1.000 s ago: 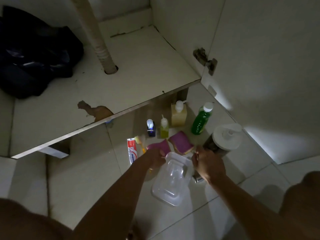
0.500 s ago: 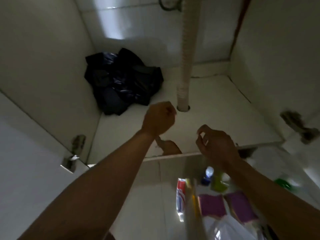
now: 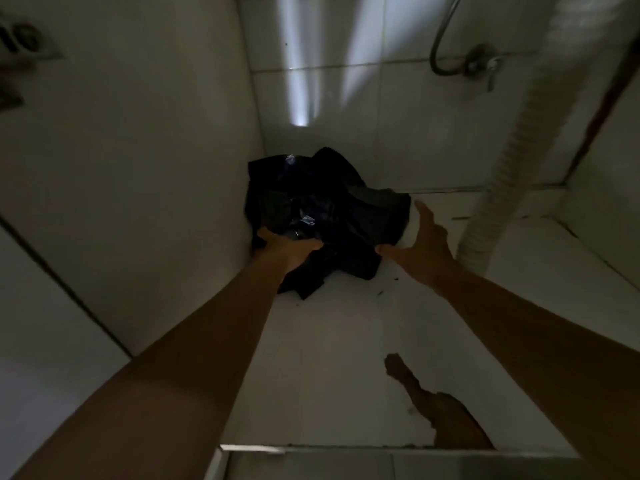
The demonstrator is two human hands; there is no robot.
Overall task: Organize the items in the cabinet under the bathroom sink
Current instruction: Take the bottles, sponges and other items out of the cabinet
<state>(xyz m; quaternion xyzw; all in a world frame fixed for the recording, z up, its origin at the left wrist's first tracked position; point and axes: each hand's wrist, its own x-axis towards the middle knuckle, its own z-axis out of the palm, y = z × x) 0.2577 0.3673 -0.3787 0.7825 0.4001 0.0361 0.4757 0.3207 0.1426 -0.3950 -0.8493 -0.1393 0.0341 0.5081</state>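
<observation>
Half a second before, both hands hung near the front edge of the cabinet floor, fingers loosely curled; they had since reached deep inside to the black plastic bag, and the bottles on the tiles outside had dropped out of view.

The bag lay crumpled in the back left corner of the cabinet floor, pressed against the left wall and the tiled back wall. The left hand grasped the bag at its near left side, the fingers sunk into the folds and the thumb lying along the top of the plastic. The right hand was released and spread wide at the bag's right side. Its forefinger pointed toward the back edge just beside the plastic, and its thumb touched the bag's near right fold. The bag thus sat between the two hands, the bulk of it beyond them.

The corrugated drain hose came down to the floor just right of the right hand. A brown damaged patch marked the floor by the front edge, under the right forearm.
</observation>
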